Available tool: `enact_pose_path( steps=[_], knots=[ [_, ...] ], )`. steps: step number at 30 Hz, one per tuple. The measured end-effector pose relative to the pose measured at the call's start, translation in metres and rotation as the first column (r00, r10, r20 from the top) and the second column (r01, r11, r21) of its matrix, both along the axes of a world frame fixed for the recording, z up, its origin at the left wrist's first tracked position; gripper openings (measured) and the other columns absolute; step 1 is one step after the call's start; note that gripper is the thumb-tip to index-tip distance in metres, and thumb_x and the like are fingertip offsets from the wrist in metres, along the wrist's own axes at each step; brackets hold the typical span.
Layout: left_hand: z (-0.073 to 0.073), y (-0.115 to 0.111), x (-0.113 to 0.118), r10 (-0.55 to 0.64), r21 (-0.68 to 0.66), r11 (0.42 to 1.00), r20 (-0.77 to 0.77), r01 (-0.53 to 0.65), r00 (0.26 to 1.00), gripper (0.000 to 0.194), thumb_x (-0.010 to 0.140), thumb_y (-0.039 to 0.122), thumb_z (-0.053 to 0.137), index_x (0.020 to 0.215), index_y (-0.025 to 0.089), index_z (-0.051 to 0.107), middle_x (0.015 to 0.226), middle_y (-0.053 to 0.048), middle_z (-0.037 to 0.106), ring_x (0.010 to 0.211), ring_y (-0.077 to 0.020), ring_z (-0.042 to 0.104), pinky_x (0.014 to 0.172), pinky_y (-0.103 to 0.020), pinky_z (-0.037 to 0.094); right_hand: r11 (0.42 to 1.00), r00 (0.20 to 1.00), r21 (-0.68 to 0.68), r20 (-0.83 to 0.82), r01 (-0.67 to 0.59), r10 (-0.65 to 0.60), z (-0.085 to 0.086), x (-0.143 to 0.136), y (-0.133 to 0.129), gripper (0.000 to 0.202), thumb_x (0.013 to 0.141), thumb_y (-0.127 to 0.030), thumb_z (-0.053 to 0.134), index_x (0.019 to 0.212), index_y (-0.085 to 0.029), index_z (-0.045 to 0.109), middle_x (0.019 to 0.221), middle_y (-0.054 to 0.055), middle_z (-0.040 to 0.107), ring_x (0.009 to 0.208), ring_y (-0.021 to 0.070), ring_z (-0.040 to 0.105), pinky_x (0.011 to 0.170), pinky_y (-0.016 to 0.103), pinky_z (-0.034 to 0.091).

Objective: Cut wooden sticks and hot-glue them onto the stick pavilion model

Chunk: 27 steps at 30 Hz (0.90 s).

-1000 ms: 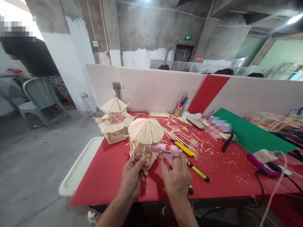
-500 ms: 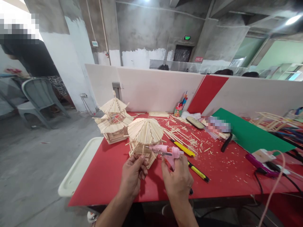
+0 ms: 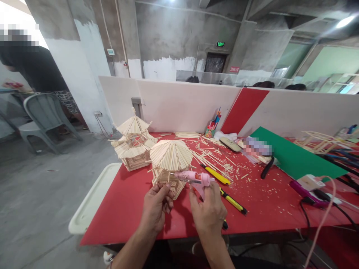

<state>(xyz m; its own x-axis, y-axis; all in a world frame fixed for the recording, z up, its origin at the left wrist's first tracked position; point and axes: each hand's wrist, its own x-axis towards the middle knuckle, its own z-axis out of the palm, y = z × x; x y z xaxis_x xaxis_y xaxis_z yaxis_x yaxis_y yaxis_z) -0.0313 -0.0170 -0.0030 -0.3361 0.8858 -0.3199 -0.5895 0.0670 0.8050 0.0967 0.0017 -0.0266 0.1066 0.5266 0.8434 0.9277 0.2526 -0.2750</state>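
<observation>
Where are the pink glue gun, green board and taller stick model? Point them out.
Pink glue gun (image 3: 186, 174), head view: barrel.
Green board (image 3: 297, 157), head view: middle of its surface.
Taller stick model (image 3: 134, 125), head view: top roof.

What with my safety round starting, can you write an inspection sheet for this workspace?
Surface: red table, pale crumbs scattered on it.
Job's things: glue gun, thin stick, two roofed stick models.
Clutter: loose sticks, two yellow tools right of the models.
Hands: left hand pinches the thin stick; right hand grips the glue gun.
Cables: pink cord and black cable near purple power strip.
Surroundings: white partition behind; person and chair at left.
</observation>
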Motion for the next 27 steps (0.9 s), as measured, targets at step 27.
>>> enact_pose_path(
  steps=[27],
  knots=[
    [0.003, 0.0004, -0.004, -0.001, -0.003, 1.0, 0.027, 0.001, 1.0, 0.026, 0.054, 0.028, 0.077, 0.061, 0.014, 0.056, 0.045, 0.002, 0.061, 0.029, -0.0055, 0.048, 0.028, -0.013, 0.031, 1.0, 1.0, 0.0, 0.003, -0.004, 0.004, -0.0004, -0.001, 0.0003, 0.031, 0.087, -0.038, 0.051, 0.105, -0.013, 0.056, 0.098, 0.013, 0.064, 0.08, 0.0185, 0.064, 0.058, 0.024, 0.048]
  ],
)
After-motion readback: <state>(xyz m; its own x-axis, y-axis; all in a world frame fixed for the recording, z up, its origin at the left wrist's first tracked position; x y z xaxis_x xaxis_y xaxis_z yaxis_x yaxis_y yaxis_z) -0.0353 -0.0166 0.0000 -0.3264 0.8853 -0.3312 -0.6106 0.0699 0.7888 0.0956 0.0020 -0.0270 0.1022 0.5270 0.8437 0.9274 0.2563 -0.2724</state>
